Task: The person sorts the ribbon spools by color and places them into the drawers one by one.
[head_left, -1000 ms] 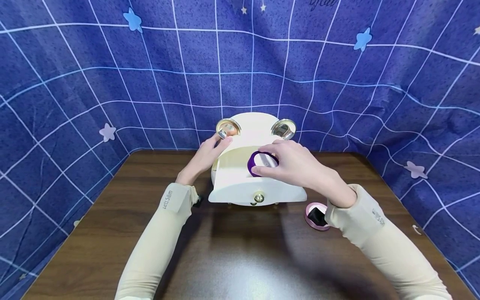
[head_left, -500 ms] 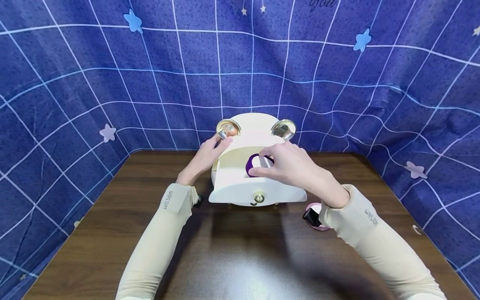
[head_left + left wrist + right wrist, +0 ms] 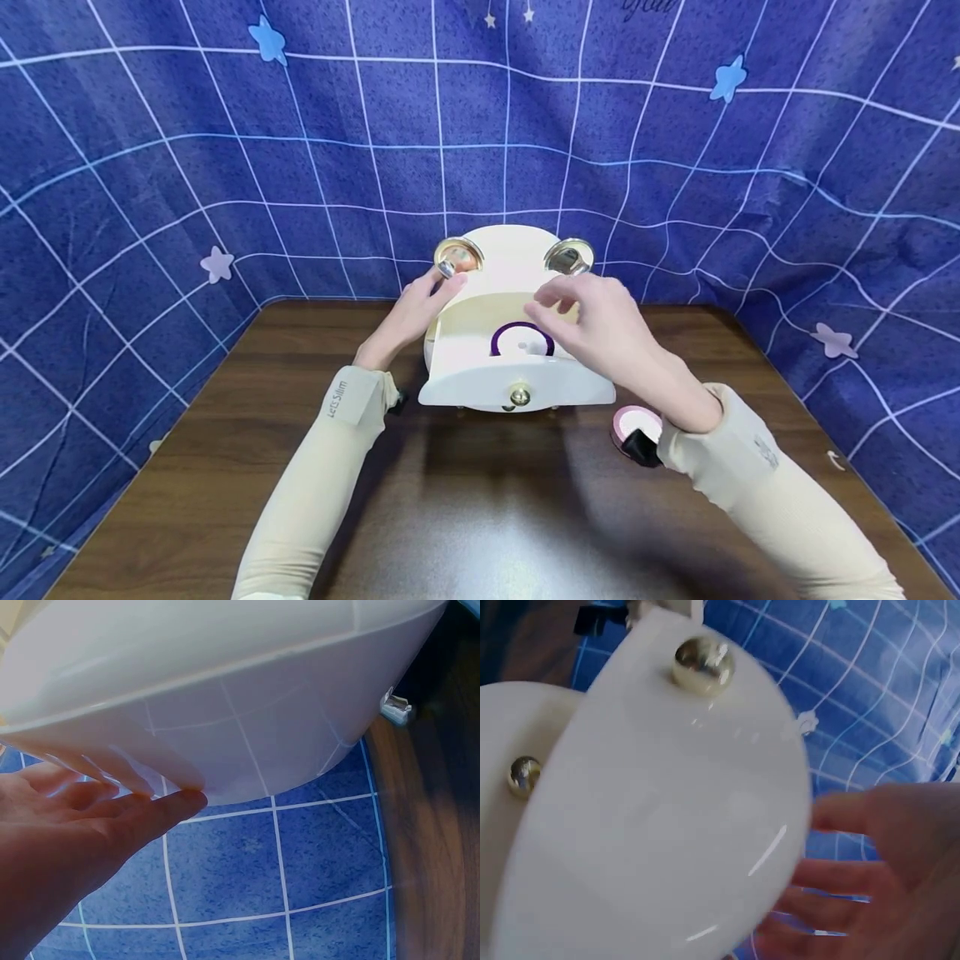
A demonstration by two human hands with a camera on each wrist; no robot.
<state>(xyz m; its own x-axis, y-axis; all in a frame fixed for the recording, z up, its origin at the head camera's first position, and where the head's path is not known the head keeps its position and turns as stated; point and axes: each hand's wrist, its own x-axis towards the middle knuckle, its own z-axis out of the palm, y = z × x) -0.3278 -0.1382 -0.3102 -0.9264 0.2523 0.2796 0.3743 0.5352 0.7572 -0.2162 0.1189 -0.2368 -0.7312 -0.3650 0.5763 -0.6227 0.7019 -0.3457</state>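
A white chest (image 3: 510,262) with two gold bell-shaped ornaments stands at the table's back; its upper drawer (image 3: 465,379) is pulled out. Inside lies a spool (image 3: 522,342) with a purple rim and white face, its lower edge hidden by the drawer front. My right hand (image 3: 592,321) hovers over the drawer's right part, fingers apart from the spool and holding nothing. In the right wrist view, the fingers spread behind the drawer front, which has a gold knob (image 3: 703,666). Against the chest's left side my left hand (image 3: 411,315) rests, fingers (image 3: 176,810) extended along the glossy wall.
A pink-rimmed spool (image 3: 636,418) lies on the wooden table (image 3: 480,517), right of the chest and near the right sleeve. A blue gridded curtain (image 3: 322,150) hangs behind. Below the drawer front sits a second gold knob (image 3: 525,777).
My right hand has lowered the purple spool into the drawer, let go of it and lifted up and to the right. My left hand has stayed put.
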